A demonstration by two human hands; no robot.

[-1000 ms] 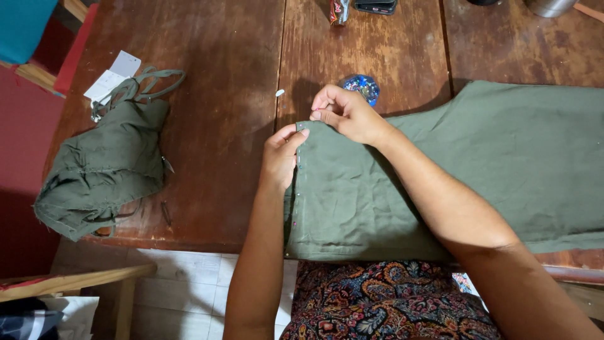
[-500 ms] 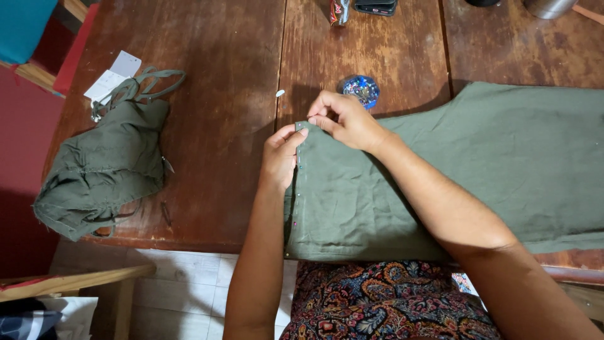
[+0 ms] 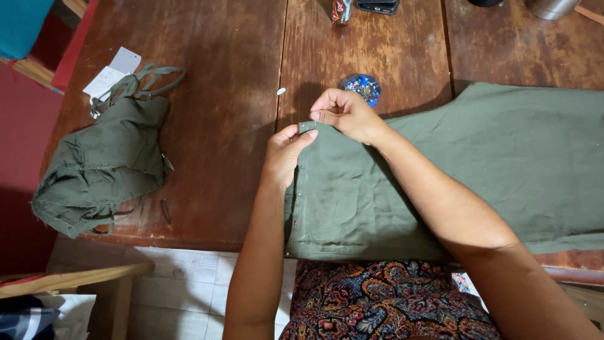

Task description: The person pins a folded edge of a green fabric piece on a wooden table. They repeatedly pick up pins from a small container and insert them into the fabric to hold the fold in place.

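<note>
Since a second ago the right hand [image 3: 347, 113] has slid a little down and leftward toward the left hand [image 3: 284, 151], so that both now meet at the top corner of the green cloth [image 3: 478, 170]; little else has shifted.

That cloth lies flat on the wooden table [image 3: 214, 126], spreading from the hands toward 3 o'clock, its left edge running down toward 6 o'clock. The left thumb and forefinger are pressed together on the corner of the folded edge; the right fingers are curled and pinching the same corner from 1 o'clock. Whether a pin or needle sits between them I cannot tell.

A row of small pinheads [image 3: 297, 195] runs down the folded edge, so that edge looks pinned along its whole length, with the top corner the spot still in hand. That is a judgement only.

Just beyond the right hand at 12 o'clock sits a small round blue pin box [image 3: 362, 87], partly hidden by the knuckles. Well off at 9 o'clock lies a bunched green garment [image 3: 100, 164] with straps and paper tags [image 3: 113, 72]. Objects at the table's far edge are cut off and unclear.
</note>
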